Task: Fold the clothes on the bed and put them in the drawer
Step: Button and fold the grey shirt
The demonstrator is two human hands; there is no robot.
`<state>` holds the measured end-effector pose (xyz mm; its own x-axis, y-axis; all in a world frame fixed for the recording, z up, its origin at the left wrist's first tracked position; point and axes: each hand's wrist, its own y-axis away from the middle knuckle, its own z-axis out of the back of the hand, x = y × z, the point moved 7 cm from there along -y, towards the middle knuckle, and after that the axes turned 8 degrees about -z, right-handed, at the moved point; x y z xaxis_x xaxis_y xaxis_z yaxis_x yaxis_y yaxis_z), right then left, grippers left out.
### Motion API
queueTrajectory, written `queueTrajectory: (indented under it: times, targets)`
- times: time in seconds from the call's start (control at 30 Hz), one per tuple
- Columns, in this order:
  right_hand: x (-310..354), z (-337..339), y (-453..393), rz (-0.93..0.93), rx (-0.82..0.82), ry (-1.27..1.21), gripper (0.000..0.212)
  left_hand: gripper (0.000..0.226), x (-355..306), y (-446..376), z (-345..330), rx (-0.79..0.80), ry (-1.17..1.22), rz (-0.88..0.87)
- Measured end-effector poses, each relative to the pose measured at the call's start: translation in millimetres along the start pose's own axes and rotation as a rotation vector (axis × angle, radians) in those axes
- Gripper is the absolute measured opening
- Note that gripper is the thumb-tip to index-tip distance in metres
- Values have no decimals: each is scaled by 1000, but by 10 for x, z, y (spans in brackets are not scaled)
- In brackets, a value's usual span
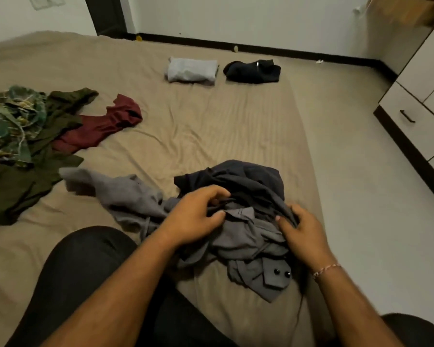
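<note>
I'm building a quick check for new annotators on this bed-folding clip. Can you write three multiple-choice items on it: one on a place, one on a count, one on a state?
1. Where does the maroon garment lie?
A. On the bed, left of the person, beside the olive garment
B. On the floor by the drawer
C. Under the folded pieces

2. How many folded pieces sit at the far end of the bed?
A. One
B. Two
C. Four

3. What are the hands doing?
A. Resting empty on the bed
B. Pulling the drawer handle
C. Both gripping the crumpled dark and grey clothes

Answers:
1 A, it is spread on the sheet touching the olive garment.
2 B, a folded light grey piece and a folded dark piece lie side by side.
3 C, the left hand and right hand are closed on the dark and grey clothes in front of the person.
</note>
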<state>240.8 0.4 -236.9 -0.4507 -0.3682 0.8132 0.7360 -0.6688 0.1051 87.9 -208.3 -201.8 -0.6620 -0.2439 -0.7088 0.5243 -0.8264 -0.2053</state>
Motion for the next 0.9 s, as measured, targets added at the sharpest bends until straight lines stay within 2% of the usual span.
queueTrajectory:
  times: [0.07,0.1,0.17,0.2,0.23,0.27,0.3,0.33,0.37,0.43,0.47,0.53,0.6,0.7,0.73,0.77,0.8,0.83,0.87,0.9]
  targets:
    - [35,13,-70,-63,-73,-196,20,77,63,107,97,85,-23,29]
    - [32,-36,-83,-124,-51,-419,17,98,30,164,52,163,-39,3]
    - [152,-208,-50,-223,117,-922,23,127,-119,268,-119,264,-159,-53]
    - [244,-263,-17,-230,222,-1113,34,129,-163,296,-227,260,-273,-67]
    - [343,-286,14,-216,304,-1253,41,120,-172,281,-298,216,-395,-83]
    - [408,-295,35,-193,360,-1300,44,97,-123,225,-325,118,-467,-88]
    - [436,-304,39,-160,373,-1254,48,65,-70,143,-267,-16,-480,-76]
    - [412,-290,34,-121,321,-1064,57,37,21,72,-151,-154,-398,7]
    - [386,-250,44,-56,232,-752,70,23,161,21,-27,-266,-221,141]
    - [345,-204,78,98,72,-104,92,20,443,35,176,-479,279,462]
    - [358,-214,105,186,55,53,98,19,514,103,224,-564,467,593]
    - [318,-319,148,266,130,134,104,12,648,263,267,-691,701,772]
    - [234,-455,161,231,173,253,85,11,688,376,273,-796,975,818]
    - [145,-558,40,104,122,442,19,41,554,342,427,-938,1404,566]
    - [167,-574,20,89,149,425,14,45,483,328,515,-973,1489,442]
    - [192,-608,6,94,225,362,17,40,420,315,586,-983,1533,341]
    - [239,-664,26,92,367,224,20,32,383,287,624,-989,1547,276]
    - [316,-718,95,77,518,46,19,31,376,290,683,-997,1360,271]
    - [385,-743,157,79,592,-91,16,40,363,343,808,-992,966,285]
    - [418,-707,177,107,541,-146,12,49,300,397,933,-960,496,300]
